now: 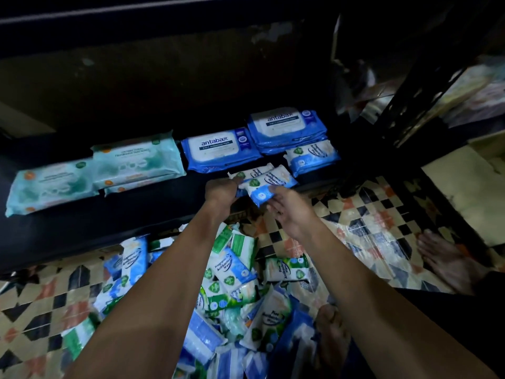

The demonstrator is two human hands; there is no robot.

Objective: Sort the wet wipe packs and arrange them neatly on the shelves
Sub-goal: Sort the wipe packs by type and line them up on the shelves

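Both my hands hold a small stack of blue-and-white antibacterial wipe packs [266, 180] just above the front of the dark shelf [114, 214]. My left hand [221, 192] grips the stack's left end, my right hand [287, 207] holds its near right corner. On the shelf lie teal packs [95, 173] at the left, blue antabax packs [220, 149] in the middle, an antabax stack [287, 129] at the right and small blue packs [313, 155] in front of it. A heap of mixed blue and green packs [232, 283] lies on the floor below.
The floor is patterned tile [369, 214]. My bare feet show at the lower right [332, 335] and far right [442, 255]. A black shelf upright [410, 99] stands to the right, with a pale box [464, 187] beyond it. An upper shelf edge [164, 12] overhangs.
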